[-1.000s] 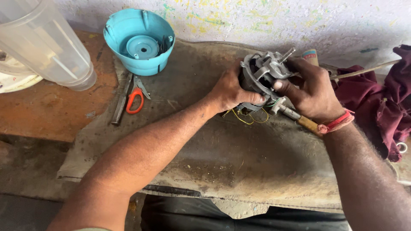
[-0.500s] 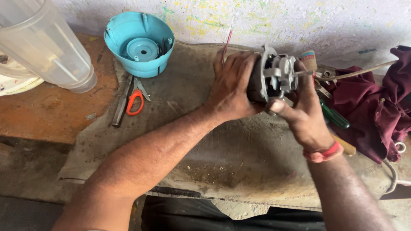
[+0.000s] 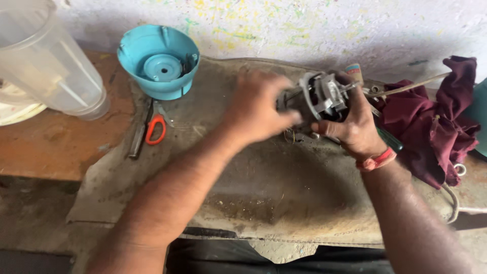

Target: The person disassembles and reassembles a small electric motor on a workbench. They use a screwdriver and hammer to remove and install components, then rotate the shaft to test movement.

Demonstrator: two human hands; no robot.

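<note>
I have a small grey metal motor (image 3: 320, 96) between my two hands, held just above the worn brown mat (image 3: 264, 172) that covers the middle of the bench. My right hand (image 3: 355, 124) grips it from below and from the right side, fingers (image 3: 329, 127) curled tight around its body, thumb side up against the frame. A red band (image 3: 376, 160) sits on that wrist. My left hand (image 3: 256, 109) is on the motor's left end; it is blurred, so I cannot tell whether those fingers are closed on the motor or only pressed against it. Thin wires (image 3: 290, 136) hang from under the motor, between my hands.

Just behind my right hand lies a screwdriver with a green handle (image 3: 389, 139), partly hidden by my wrist. To the right of it a dark red cloth (image 3: 431, 124) is bunched up on the bench, with a thin stick (image 3: 406, 89) lying across its upper edge.

Well to the left, at the back of the bench, a blue plastic bowl-shaped housing (image 3: 160, 61) stands open side up. Just in front of it lie pliers with red handles (image 3: 154, 127) beside a grey metal tool (image 3: 138, 134). At the far left a clear plastic jug (image 3: 48, 61) lies tilted on the bare wooden part of the bench (image 3: 45, 152).
</note>
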